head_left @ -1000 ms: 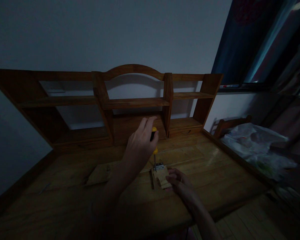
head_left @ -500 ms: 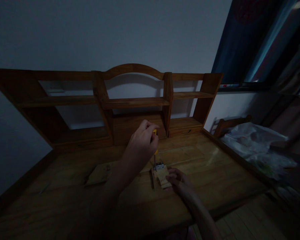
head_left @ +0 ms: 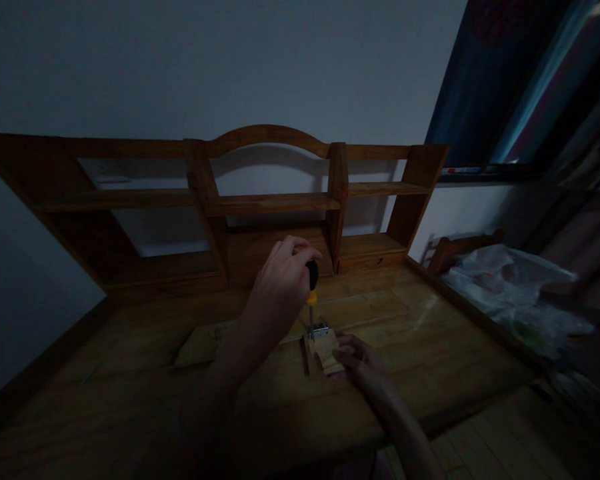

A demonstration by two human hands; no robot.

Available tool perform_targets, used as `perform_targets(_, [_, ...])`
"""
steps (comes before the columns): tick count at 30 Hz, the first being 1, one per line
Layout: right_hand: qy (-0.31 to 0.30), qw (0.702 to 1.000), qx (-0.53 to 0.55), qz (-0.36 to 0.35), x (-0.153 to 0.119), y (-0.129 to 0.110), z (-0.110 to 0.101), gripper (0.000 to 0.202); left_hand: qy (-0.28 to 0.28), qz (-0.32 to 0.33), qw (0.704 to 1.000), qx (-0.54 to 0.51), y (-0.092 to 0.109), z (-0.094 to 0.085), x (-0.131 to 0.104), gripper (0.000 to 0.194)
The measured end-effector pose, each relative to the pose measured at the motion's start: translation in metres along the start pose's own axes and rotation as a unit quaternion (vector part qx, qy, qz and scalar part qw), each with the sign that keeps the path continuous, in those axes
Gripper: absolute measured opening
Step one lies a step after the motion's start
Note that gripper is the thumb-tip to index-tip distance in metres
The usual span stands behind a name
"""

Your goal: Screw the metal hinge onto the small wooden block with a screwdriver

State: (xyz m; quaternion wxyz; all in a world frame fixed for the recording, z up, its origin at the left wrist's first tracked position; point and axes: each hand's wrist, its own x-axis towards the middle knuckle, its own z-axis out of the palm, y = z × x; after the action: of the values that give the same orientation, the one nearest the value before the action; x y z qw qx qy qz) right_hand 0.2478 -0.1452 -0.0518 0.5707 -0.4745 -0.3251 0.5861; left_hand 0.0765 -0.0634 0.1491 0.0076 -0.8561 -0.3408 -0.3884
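My left hand (head_left: 286, 275) is closed at the top of a yellow-and-black screwdriver (head_left: 311, 297), fingertips on its handle. The screwdriver stands nearly upright, its shaft reaching down to a small metal hinge (head_left: 321, 329). That hinge lies at the far edge of a small pale wooden block (head_left: 329, 353). My right hand (head_left: 361, 363) grips the block from the right, thumb and fingers at its edge. Whether the tip sits in a screw is too small to tell. Left of my left forearm, a flat wooden board (head_left: 200, 343) lies partly hidden.
The wooden desk (head_left: 445, 353) carries a shelf unit (head_left: 275, 203) along its back, against the wall. A thin small object (head_left: 90, 373) lies on the left. Beyond the desk's right edge are a chair (head_left: 443, 252) and clear plastic bags (head_left: 510, 287).
My left fingers have shifted up on the screwdriver handle, and more of its black part shows. My right hand still holds the block in nearly the same place.
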Motion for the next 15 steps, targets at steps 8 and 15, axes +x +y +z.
perform_targets(8, [0.003,1.0,-0.003,0.008,-0.0028,-0.0051,0.0019,0.032,0.013,0.002,1.0,0.011,0.0102,-0.002,0.0012,0.017])
perform_targets(15, [0.008,1.0,0.006,0.004,0.0001,0.0006,-0.0008,0.034,0.05,-0.032,0.997,-0.044,0.0039,0.004,0.0038,0.014])
